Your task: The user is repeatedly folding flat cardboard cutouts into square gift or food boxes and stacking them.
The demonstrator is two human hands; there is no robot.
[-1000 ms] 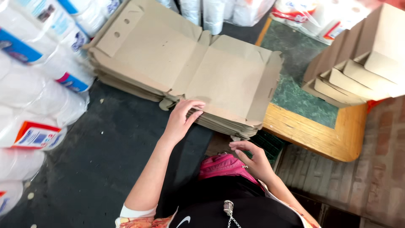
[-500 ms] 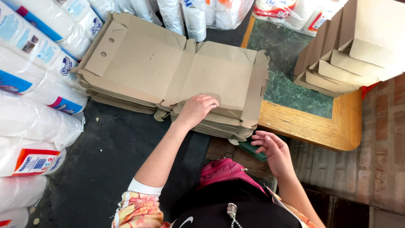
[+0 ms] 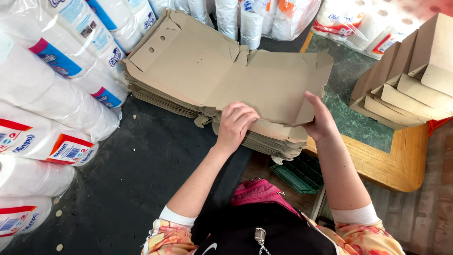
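— What is lying around the work?

— Plastic-wrapped packs of white paper rolls [image 3: 56, 89] are crowding the left side and the far edge, touching the stack's left corner. Folded-up brown cardboard boxes [image 3: 415, 80] are leaning in a row at the right, on a green stone slab in a wooden frame [image 3: 401, 165]. A green plastic crate [image 3: 297, 172] is showing under the stack's near edge, and a pink fabric pouch [image 3: 259, 191] is sitting at the person's waist.

— And the cardboard itself?

— A flat, die-cut brown cardboard blank [image 3: 236, 75], matte, with notched flaps and small round holes, is lying on top of the stack of the same flat brown blanks [image 3: 160, 94], on the dark tabletop [image 3: 118, 189].

— The hands?

— The left hand [image 3: 236, 125] is curling its fingers down on the blank's near edge, pinching it. The right hand [image 3: 318, 120] is gripping the right side flap, which is standing up from the sheet, thumb on the flap's inner side.
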